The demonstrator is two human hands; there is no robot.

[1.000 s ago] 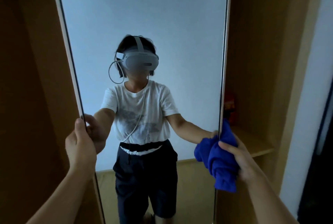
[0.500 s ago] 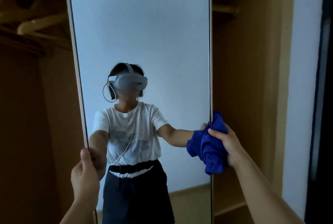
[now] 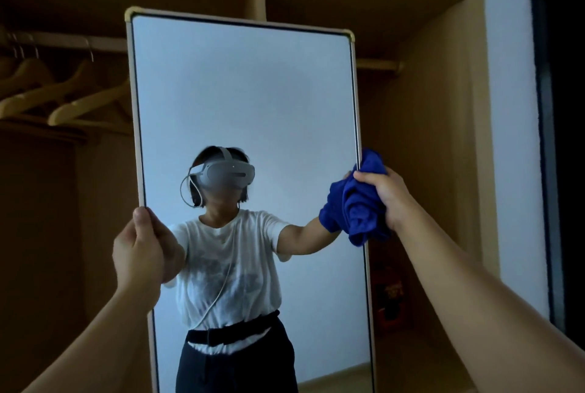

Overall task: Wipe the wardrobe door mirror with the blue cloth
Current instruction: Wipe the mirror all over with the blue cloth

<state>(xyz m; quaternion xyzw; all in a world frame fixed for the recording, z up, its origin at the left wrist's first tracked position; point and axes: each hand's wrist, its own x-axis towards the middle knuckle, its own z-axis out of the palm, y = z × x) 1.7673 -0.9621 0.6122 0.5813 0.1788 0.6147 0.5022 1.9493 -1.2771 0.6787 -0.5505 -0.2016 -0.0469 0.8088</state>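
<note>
I can't see the mirror's foot, cut off below; my left hand covers its frame edge.

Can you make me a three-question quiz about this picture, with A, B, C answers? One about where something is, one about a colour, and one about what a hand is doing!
1. Where is the cloth?
A. at the right edge of the mirror
B. at the mirror's top edge
C. on the hangers

2. What colour is the cloth?
A. red
B. white
C. blue

3. What is the left hand doing?
A. hanging loose
B. gripping the mirror's left edge
C. holding a hanger

Answers:
1. A, the right hand holds the bunched cloth against the right frame.
2. C, it is bright blue.
3. B, its thumb and fingers wrap around the frame's left side.
</note>
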